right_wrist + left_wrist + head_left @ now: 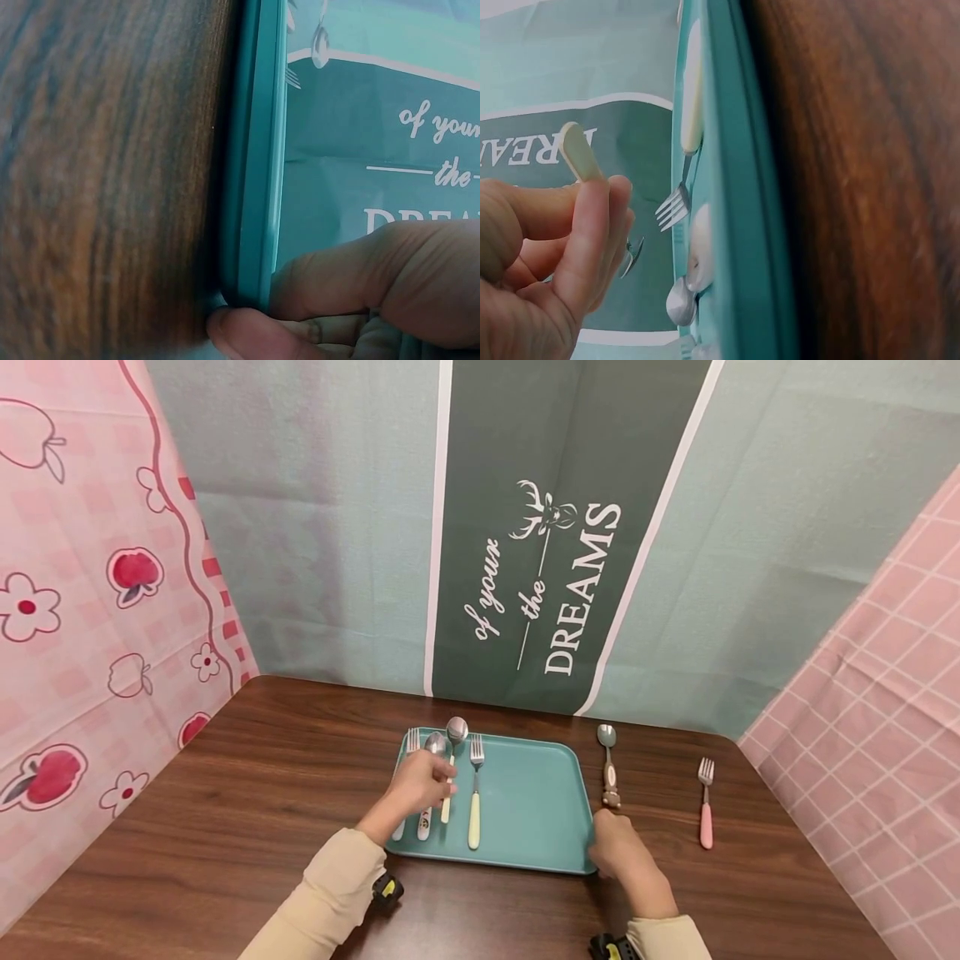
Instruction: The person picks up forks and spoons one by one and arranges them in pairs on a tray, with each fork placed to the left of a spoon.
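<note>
My left hand [422, 783] pinches the pale yellow handle [579, 152] of a spoon [457, 728] above the left part of the teal tray [528, 802]. Under and beside that hand, a white-handled fork [412, 742] and a white-handled spoon [434, 743] lie on the tray. To their right lies a fork with a yellow handle [474, 820]. At the tray's near right corner my right hand [622, 853] grips the rim [255, 225] between thumb and fingers.
On the brown wooden table [300, 760], right of the tray, lie a spoon with a brown decorated handle [611, 777] and, farther right, a fork with a pink handle [707, 822]. Cloth backdrops stand behind and at both sides.
</note>
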{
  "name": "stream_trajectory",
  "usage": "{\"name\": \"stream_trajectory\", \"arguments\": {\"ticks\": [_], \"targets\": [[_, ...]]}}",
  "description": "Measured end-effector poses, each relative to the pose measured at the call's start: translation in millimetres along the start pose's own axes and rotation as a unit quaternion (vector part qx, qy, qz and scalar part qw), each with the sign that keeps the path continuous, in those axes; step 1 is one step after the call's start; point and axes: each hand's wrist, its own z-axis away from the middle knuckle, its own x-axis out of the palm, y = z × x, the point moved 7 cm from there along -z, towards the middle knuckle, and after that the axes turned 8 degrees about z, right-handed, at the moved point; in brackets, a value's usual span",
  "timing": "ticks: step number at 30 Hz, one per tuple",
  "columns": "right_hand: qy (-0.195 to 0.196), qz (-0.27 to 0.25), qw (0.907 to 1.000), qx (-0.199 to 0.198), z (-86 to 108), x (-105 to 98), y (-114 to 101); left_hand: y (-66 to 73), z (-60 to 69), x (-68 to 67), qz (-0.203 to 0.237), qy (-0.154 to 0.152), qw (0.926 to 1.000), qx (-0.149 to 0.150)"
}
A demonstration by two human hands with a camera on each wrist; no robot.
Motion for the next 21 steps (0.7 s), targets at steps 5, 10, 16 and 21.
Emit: {"name": "stream_trajectory", "arguments": {"ticks": [5,10,16,21], "targets": [[0.003,-0.005,1.0,-0.006,-0.2,-0.3,-0.4,0.5,-0.4,7.3,0.005,-0.006,0.9999,0.01],[0.006,-0.008,0.9999,-0.008,-0.9,-0.6,0.7,6.0,-1.0,14.0,-0.003,-0.014,0.9992,0.036],[0.007,-0.002,0.9999,-0.008,-1.5,0.3,1.3,9.3,-2.5,18.9,0.002,-0.017,0.9994,0.03],[0.003,0.002,1.0,-0.004,-1.0,1.1,1.3,8.4,-5.9,23.1,0.021,-0.026,0.9992,0.02]]}}
